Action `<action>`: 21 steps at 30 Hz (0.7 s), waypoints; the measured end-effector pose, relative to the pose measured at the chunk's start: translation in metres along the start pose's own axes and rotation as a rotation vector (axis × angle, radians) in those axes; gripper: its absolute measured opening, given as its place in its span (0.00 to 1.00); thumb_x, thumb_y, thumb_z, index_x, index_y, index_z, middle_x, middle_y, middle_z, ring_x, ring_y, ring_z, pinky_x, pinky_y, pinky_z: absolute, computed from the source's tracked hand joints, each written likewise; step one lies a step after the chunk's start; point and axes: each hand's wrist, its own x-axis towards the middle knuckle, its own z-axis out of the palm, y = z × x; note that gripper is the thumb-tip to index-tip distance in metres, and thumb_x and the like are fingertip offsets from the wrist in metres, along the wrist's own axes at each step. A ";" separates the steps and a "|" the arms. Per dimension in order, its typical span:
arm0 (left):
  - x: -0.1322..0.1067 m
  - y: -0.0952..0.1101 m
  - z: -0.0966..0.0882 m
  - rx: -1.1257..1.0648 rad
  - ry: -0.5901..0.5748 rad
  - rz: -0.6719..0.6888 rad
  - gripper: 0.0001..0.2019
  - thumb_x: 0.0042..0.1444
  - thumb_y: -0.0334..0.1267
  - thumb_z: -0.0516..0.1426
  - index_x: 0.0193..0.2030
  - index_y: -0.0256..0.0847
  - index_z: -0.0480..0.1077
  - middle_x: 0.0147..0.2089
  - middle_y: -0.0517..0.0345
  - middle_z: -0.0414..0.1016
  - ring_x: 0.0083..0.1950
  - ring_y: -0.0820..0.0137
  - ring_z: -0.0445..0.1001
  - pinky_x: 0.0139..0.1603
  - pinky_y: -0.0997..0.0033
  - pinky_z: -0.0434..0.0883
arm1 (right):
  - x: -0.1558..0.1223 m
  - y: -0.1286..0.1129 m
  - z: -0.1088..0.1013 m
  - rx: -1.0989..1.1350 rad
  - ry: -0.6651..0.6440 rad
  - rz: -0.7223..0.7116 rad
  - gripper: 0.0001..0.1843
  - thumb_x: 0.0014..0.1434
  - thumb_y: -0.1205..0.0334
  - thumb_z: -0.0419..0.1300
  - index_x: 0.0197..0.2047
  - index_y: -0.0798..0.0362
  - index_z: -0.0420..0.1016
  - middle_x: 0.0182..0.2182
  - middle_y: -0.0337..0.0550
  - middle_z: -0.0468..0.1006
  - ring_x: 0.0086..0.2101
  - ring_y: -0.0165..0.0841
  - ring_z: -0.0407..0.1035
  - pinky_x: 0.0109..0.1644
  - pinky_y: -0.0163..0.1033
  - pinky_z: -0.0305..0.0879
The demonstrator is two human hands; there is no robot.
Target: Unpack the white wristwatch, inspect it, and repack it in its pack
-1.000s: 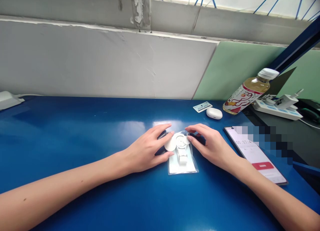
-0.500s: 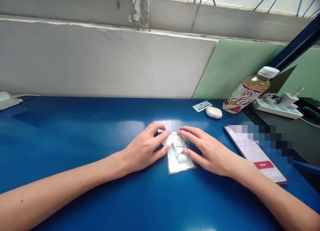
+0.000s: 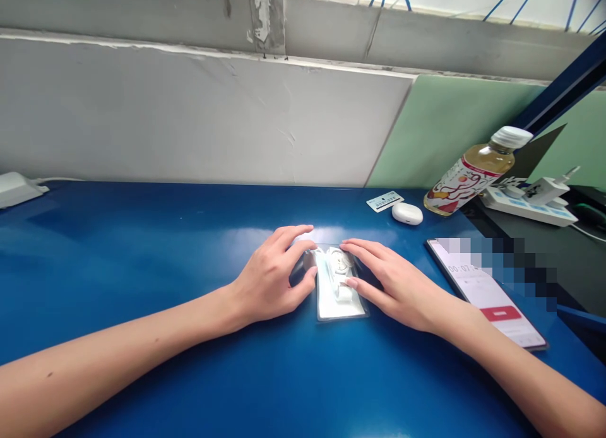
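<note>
A clear plastic pouch (image 3: 337, 302) with a white watch (image 3: 339, 269) inside lies flat on the blue table (image 3: 142, 248). My left hand (image 3: 274, 277) rests at the pouch's left edge, fingers curled, fingertips touching its upper left side. From the right, my right hand (image 3: 392, 283) lies with fingers stretched flat, fingertips pressing on the pouch over the watch. Neither hand lifts anything.
A phone (image 3: 487, 293) with a lit screen lies to the right of my right hand. Behind it are a white earbud case (image 3: 407, 213), a small card (image 3: 384, 201), a tea bottle (image 3: 473, 171) and a power strip (image 3: 530, 204). A grey wall panel stands behind the table.
The white round flap that my left fingers held over the watch is no longer showing. My right fingers slid left onto the pouch, and the pouch now lies straighter.
</note>
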 end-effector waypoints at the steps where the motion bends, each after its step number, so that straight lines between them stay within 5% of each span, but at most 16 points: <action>1: 0.000 0.000 0.000 -0.002 -0.001 -0.002 0.10 0.60 0.33 0.56 0.48 0.37 0.70 0.59 0.40 0.70 0.60 0.54 0.69 0.58 0.52 0.71 | 0.000 0.001 0.000 -0.001 -0.001 0.000 0.29 0.68 0.49 0.51 0.66 0.57 0.62 0.63 0.57 0.68 0.61 0.45 0.64 0.63 0.54 0.66; 8: 0.000 -0.001 0.001 0.004 0.005 -0.042 0.02 0.61 0.33 0.55 0.39 0.40 0.69 0.52 0.47 0.74 0.54 0.58 0.72 0.53 0.55 0.73 | -0.001 0.002 0.001 0.015 0.040 -0.022 0.27 0.68 0.50 0.53 0.66 0.52 0.62 0.62 0.55 0.70 0.60 0.47 0.66 0.61 0.55 0.68; 15: 0.003 0.000 0.000 0.037 -0.042 -0.036 0.05 0.56 0.34 0.57 0.39 0.39 0.68 0.41 0.51 0.77 0.44 0.59 0.74 0.45 0.57 0.73 | -0.002 0.002 0.001 0.007 0.019 -0.007 0.28 0.68 0.49 0.51 0.66 0.54 0.62 0.62 0.55 0.69 0.61 0.46 0.65 0.63 0.55 0.67; 21: 0.002 -0.005 0.004 0.087 -0.055 -0.044 0.03 0.62 0.32 0.54 0.40 0.39 0.69 0.40 0.52 0.79 0.41 0.61 0.76 0.44 0.59 0.73 | -0.001 0.001 0.001 0.000 0.002 -0.001 0.29 0.68 0.48 0.51 0.66 0.56 0.61 0.63 0.56 0.68 0.61 0.46 0.64 0.64 0.54 0.65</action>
